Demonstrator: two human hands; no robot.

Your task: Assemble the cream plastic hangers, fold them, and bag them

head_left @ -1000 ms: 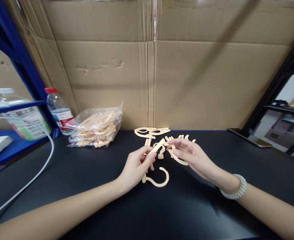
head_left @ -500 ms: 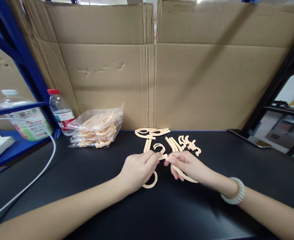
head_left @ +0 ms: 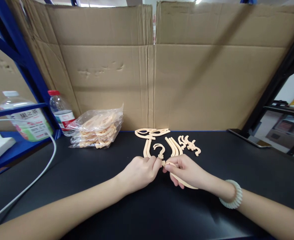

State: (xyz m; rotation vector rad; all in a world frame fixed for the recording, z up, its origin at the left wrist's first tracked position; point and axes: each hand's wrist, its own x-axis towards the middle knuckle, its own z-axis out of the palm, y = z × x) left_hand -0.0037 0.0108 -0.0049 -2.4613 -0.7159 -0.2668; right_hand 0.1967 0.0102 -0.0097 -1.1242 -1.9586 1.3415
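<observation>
My left hand is closed, with the fingertips pinching a cream plastic hanger piece whose small end shows at the fingers; the rest is hidden by the hand. My right hand is closed around a curved cream hanger arm, its free end sticking out below the palm. Both hands meet low over the black table, and the two pieces touch or nearly touch between the fingertips. Just beyond them lies a hanger hook, with hanger arms to its left and several more hanger arms to its right.
Several loose hooks lie in a pile at the right. Folded hangers rest by the cardboard wall. Clear bags of hangers, a red-capped bottle and a white cable are left; a phone-like slab is right.
Both hands have come down and slightly towards me, closer together. The curved piece that showed below my left hand is now out of sight, and the hook beyond is more exposed.
</observation>
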